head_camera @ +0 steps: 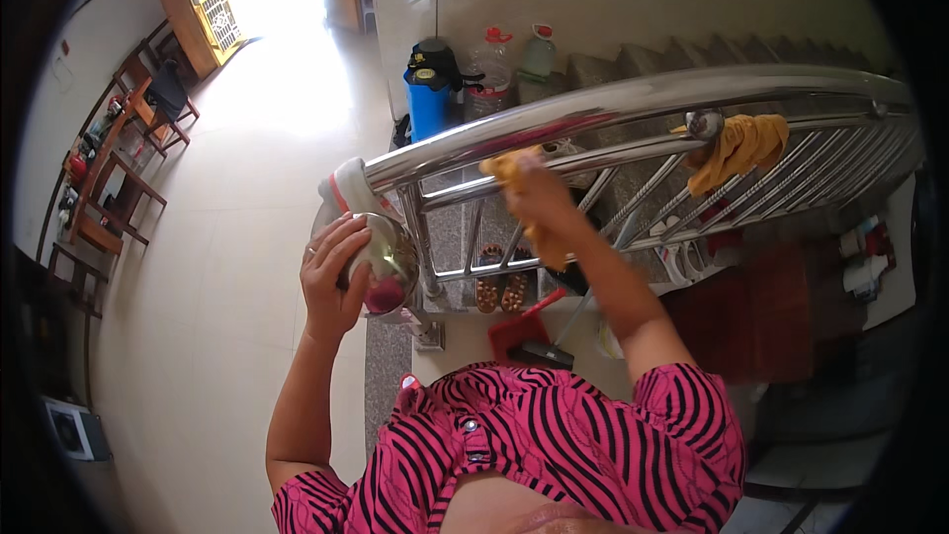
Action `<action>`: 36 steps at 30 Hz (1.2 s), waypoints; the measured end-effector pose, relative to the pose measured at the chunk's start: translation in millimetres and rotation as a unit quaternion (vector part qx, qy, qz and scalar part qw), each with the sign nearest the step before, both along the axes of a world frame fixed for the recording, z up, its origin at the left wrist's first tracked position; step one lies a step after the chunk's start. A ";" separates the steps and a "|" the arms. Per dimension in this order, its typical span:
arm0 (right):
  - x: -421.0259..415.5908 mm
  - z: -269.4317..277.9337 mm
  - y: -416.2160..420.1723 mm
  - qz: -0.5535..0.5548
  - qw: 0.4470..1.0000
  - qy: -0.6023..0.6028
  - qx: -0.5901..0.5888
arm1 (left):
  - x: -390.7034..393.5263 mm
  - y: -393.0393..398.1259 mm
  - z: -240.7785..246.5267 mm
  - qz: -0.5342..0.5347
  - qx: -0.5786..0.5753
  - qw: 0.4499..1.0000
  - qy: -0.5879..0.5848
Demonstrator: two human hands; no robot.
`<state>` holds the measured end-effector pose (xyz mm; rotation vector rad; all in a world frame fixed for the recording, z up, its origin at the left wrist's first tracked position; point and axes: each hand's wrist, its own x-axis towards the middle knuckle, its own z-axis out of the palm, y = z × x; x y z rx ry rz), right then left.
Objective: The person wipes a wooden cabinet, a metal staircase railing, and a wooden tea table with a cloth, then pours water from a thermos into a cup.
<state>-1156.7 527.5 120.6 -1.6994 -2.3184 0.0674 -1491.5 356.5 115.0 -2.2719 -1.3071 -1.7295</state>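
A polished stainless-steel stair railing (593,110) runs from the middle of the view off to the right. My left hand (334,263) is curved around the side of the shiny metal ball (389,252) on the end post. In my right hand (540,189) is a yellow cloth (549,246), pressed against the thinner rail (474,188) under the main handrail. One end of this cloth hangs down below the hand. A second yellow cloth (745,148) is draped over the same lower rail farther right, beside a round metal fitting (704,124).
Behind the railing stand a blue bin (428,107) and two large plastic bottles (489,67) by the granite steps (645,63). Sandals (500,289), a red dustpan (519,334) and a broom head (545,354) lie below. Wooden chairs (130,196) line the left wall, near an open door (204,0).
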 end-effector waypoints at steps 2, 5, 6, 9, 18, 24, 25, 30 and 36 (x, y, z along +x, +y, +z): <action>-18.9 -48.9 26.6 0.098 0.995 -0.019 -0.025 | 7.3 2.7 3.3 -0.002 0.009 1.000 0.006; -69.8 -104.0 44.0 0.084 0.993 0.060 -0.062 | 14.0 5.0 7.5 -0.017 0.017 1.000 0.004; -89.9 -110.1 45.0 0.066 0.995 0.050 -0.048 | 11.7 4.5 7.2 -0.018 0.015 1.000 0.001; -131.3 -79.5 25.3 0.045 0.997 0.024 -0.063 | 6.1 -0.2 5.9 -0.006 0.001 1.000 0.000; -3.8 -3.3 -16.5 0.112 0.992 -0.038 0.040 | 22.3 4.5 2.1 0.001 -0.007 1.000 0.008; 145.9 68.2 -48.3 -0.119 0.971 -0.026 0.207 | 16.7 4.1 0.6 0.001 -0.015 1.000 -0.006; 173.6 66.8 -50.7 -0.153 0.955 -0.039 0.251 | 15.9 2.8 1.8 -0.005 -0.020 1.000 -0.010; 200.6 58.4 -76.9 -0.136 0.918 0.047 0.370 | 10.4 4.7 -0.5 0.008 -0.014 1.000 -0.007; 180.4 -30.8 0.8 -0.065 0.841 0.490 0.222 | 5.6 9.0 -4.8 0.009 -0.021 1.000 -0.006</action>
